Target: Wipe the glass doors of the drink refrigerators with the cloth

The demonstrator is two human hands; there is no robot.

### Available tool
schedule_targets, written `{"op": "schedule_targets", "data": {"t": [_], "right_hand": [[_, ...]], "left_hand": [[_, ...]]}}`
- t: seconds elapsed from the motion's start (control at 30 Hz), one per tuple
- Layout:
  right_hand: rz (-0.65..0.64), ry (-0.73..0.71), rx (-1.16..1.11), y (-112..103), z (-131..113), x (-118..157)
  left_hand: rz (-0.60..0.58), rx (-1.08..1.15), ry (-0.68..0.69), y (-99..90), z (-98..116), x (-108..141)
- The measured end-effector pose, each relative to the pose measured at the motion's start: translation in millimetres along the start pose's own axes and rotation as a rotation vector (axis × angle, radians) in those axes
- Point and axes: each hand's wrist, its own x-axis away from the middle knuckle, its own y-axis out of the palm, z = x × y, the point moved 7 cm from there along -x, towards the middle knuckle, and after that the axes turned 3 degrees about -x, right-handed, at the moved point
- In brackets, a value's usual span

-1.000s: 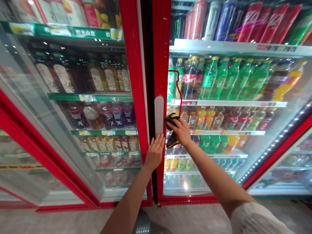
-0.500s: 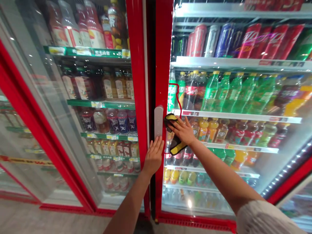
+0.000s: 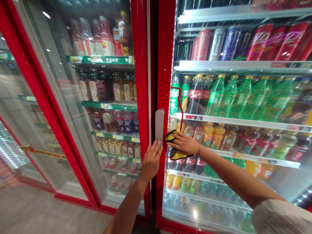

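My right hand (image 3: 186, 144) presses a yellow and black cloth (image 3: 181, 154) flat against the glass door of the right-hand fridge, just right of the door's red frame (image 3: 163, 87). Part of the cloth is bunched around my fingertips, and part hangs below the palm. On the left, my left hand (image 3: 151, 161) lies with fingers stretched out over the lower end of the pale door handle (image 3: 159, 125); its palm is beside the red frame. A red outline is marked on the glass above the cloth.
Behind the right glass stand rows of green bottles (image 3: 215, 94), cans (image 3: 230, 42) and other drinks on white shelves. The neighbouring fridge door (image 3: 141, 81) on the left is closed, with bottled drinks inside. Grey floor (image 3: 48, 213) shows at the lower left.
My right hand has wiped downward on the glass with the cloth, which is now more bunched. The left hand stays at the handle. The view has shifted slightly.
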Motion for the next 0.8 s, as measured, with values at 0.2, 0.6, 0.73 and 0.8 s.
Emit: {"op": "schedule_targets", "data": {"t": [0.2,0.6,0.73,0.8], "right_hand": [[0.125,0.37,0.122,-24,35,-21],[0.361,0.392,0.168,-51,58,-20],[0.286,0.267,0.123,-17,12,-11],[0.225,0.18,0.099,-2,-13,-1]], "left_hand": [[0.065,0.023,0.027,-4.7,10,-14],[0.085,0.142,0.045,-6.6,11,-33],[0.088,0.125,0.039,-6.9,11,-33],[0.088,0.104,0.039,-8.8,10,-31]]}}
